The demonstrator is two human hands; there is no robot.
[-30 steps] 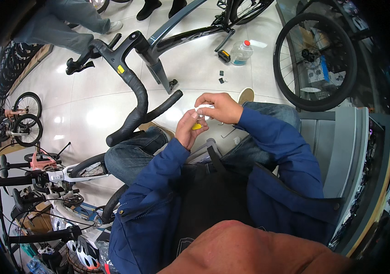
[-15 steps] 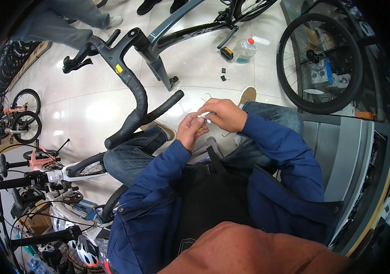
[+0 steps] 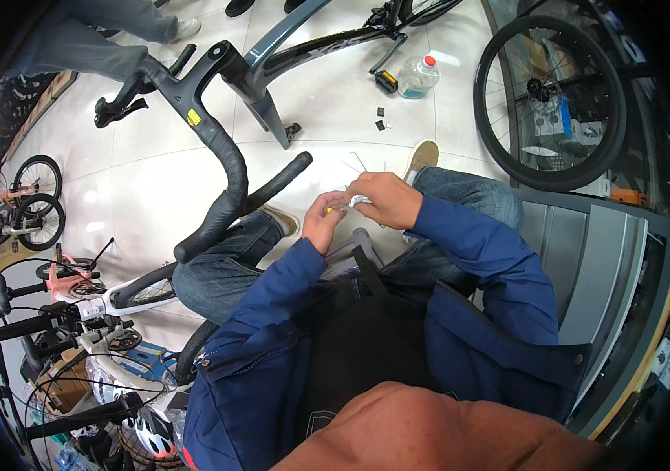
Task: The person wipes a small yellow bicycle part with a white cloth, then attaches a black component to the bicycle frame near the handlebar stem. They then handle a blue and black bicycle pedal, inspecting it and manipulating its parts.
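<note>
My left hand (image 3: 322, 223) and my right hand (image 3: 388, 200) meet in front of my knees, fingertips almost touching. Pinched in the right fingers is a small white crumpled piece (image 3: 358, 200), like tissue or wrapping. The left fingers are curled, with a small yellow thing (image 3: 329, 209) showing at them; most of it is hidden. Thin bent metal rods, like hex keys (image 3: 357, 162), show just beyond my hands. Ahead to the left is a drop handlebar (image 3: 229, 149) with black tape, fitted to a dark grey bicycle frame (image 3: 303, 53).
A clear bottle with a red cap (image 3: 418, 77) stands near the pedal (image 3: 386, 82); small dark pieces (image 3: 380, 124) lie on the floor. A wheel (image 3: 549, 104) is at right, above a grey cabinet (image 3: 578, 259). More bicycles (image 3: 91, 306) crowd the left. Another person's legs (image 3: 91, 39) are at upper left.
The white piece, earlier between both hands' fingers, is now in the right fingers alone. My left fingers have straightened a little and the yellow bit has shifted up. The view has shifted slightly.
</note>
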